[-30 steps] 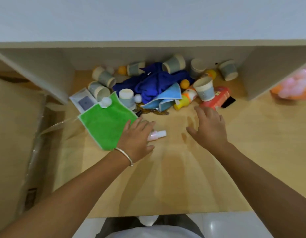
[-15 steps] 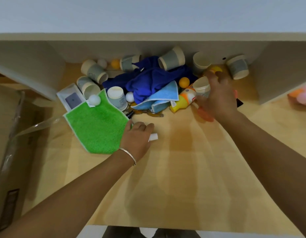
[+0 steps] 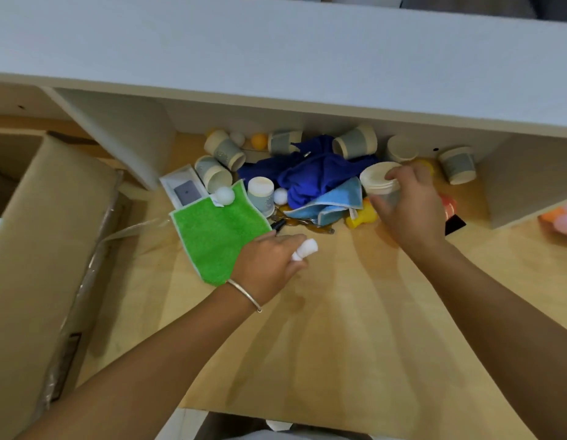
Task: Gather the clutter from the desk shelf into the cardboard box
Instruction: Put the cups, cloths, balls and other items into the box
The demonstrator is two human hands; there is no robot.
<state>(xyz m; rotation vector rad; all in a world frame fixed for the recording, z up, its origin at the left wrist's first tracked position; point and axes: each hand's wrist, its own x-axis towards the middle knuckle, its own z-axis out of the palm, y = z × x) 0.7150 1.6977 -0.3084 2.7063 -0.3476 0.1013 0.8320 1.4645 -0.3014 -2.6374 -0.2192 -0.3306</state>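
Observation:
My left hand (image 3: 269, 265) grips a small white bottle (image 3: 305, 249), its cap sticking out past the fingers, just above the wooden desk beside a green cloth (image 3: 217, 231). My right hand (image 3: 409, 204) holds a paper cup (image 3: 379, 184) by its side, lifted off the pile. The clutter sits in the shelf bay: a dark blue cloth (image 3: 317, 173), a light blue cloth (image 3: 336, 201), several grey-banded paper cups (image 3: 223, 149) and small white and orange balls (image 3: 225, 195). The cardboard box (image 3: 37, 249) stands at the left edge of the desk.
A white shelf board (image 3: 276, 58) overhangs the bay, with dividers at left (image 3: 126, 134) and right (image 3: 523, 182). A white tray with a dark card (image 3: 183, 190), glasses (image 3: 307, 222), a yellow bottle (image 3: 360, 217) and a red packet (image 3: 447, 204) lie among the clutter. Pink balls (image 3: 565, 220) show far right.
My right hand reached into the pile, took hold of a paper cup and lifted it. My left hand closed round the small white bottle and raised it off the desk.

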